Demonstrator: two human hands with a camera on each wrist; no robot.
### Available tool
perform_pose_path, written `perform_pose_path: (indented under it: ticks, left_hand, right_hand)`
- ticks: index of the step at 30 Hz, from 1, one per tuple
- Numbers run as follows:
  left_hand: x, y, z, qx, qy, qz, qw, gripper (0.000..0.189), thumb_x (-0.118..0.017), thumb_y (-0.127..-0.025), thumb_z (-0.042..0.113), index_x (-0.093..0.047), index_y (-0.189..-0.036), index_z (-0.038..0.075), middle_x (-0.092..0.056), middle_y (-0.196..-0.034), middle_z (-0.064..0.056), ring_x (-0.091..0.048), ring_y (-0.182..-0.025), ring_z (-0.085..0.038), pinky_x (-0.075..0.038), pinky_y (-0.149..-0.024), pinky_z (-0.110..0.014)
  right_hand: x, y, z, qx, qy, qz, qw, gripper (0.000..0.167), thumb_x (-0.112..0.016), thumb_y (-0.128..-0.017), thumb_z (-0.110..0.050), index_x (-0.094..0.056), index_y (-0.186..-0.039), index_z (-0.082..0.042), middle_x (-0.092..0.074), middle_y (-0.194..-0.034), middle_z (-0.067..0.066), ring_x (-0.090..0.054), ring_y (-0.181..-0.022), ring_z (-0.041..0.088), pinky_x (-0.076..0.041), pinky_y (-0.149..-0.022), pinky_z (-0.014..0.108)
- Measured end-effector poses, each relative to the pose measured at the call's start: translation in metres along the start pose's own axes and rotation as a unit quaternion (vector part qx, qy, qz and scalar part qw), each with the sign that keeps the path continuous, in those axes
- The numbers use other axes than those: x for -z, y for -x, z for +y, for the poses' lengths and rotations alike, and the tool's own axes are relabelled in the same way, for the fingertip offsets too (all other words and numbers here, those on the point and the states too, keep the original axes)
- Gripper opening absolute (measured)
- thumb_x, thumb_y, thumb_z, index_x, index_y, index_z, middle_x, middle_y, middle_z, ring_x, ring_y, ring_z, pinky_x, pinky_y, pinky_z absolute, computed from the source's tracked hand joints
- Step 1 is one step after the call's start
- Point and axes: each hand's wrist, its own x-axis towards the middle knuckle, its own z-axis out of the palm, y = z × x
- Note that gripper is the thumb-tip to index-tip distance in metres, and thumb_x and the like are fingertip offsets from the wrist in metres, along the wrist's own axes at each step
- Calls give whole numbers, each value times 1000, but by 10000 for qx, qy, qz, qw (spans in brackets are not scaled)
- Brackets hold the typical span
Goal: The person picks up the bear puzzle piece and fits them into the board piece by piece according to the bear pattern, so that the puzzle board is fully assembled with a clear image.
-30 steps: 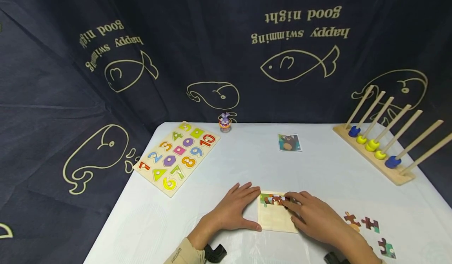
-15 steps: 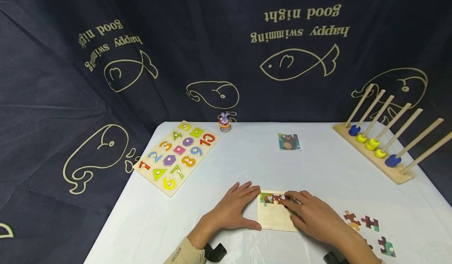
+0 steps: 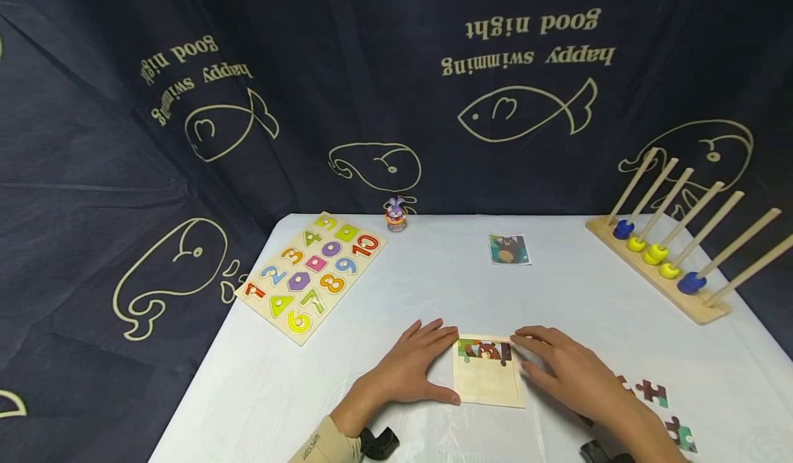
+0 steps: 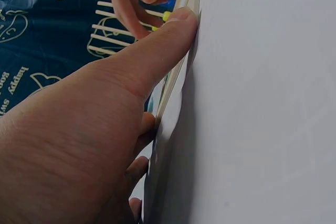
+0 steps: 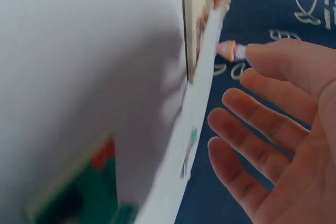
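A square wooden puzzle tray (image 3: 486, 386) lies near the front of the table. A row of bear-picture jigsaw pieces (image 3: 486, 350) fills its top edge; below them bare wood shows. My left hand (image 3: 411, 367) lies along the tray's left side with fingers spread. Its thumb (image 4: 181, 17) rests on the tray's near edge in the left wrist view. My right hand (image 3: 566, 370) hovers by the tray's right side, and the right wrist view shows its fingers (image 5: 252, 142) apart, holding nothing. Loose jigsaw pieces (image 3: 652, 392) lie on the table to the right, some partly hidden under the right arm.
At the back left is a number-and-shape board (image 3: 310, 277). A small purple rabbit figure (image 3: 395, 214) stands at the far edge. Behind the tray lies a bear picture card (image 3: 509, 250). A peg stand with coloured beads (image 3: 657, 270) occupies the right side.
My right hand has lifted off the puzzle pieces and shifted right, uncovering the piece in the tray's top right corner. The left hand has stayed in place.
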Motion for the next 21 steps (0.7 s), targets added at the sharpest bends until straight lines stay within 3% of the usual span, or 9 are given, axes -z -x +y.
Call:
perform_pose_path:
  ticks: [6,12,21]
  left_hand:
    - [1,0,1,3,-20,-1,10000,105,-57,-71,81,-32,-152,18,-29,-153,9,-16,-144,-17,-13,-115,-49]
    - [2,0,1,-1,-6,-7,10000,104,-57,-71,80,-32,-152,19,-29,-153,10,-16,-144,-17,-12,-115,-49]
    - [1,0,1,-19,-38,31,10000,104,-58,-71,80,-33,-151,18,-31,-152,9,-17,-143,-18,-14,-115,-49]
  right_hand:
    - [12,6,16,-556,-506,84,9971,45,-77,-83,-27,-65,-125,-18,-57,-127,-1,-54,-117,26,-49,-89,50]
    - [22,17,36,-952,-1162,32,9887,40,-77,-83,-26,-67,-121,-17,-61,-120,0,-61,-104,23,-55,-75,37]
    - [31,40,63,-1487,-1308,-215,9800,38,-78,-82,-24,-67,-117,-15,-64,-110,-1,-61,-87,11,-53,-66,25]
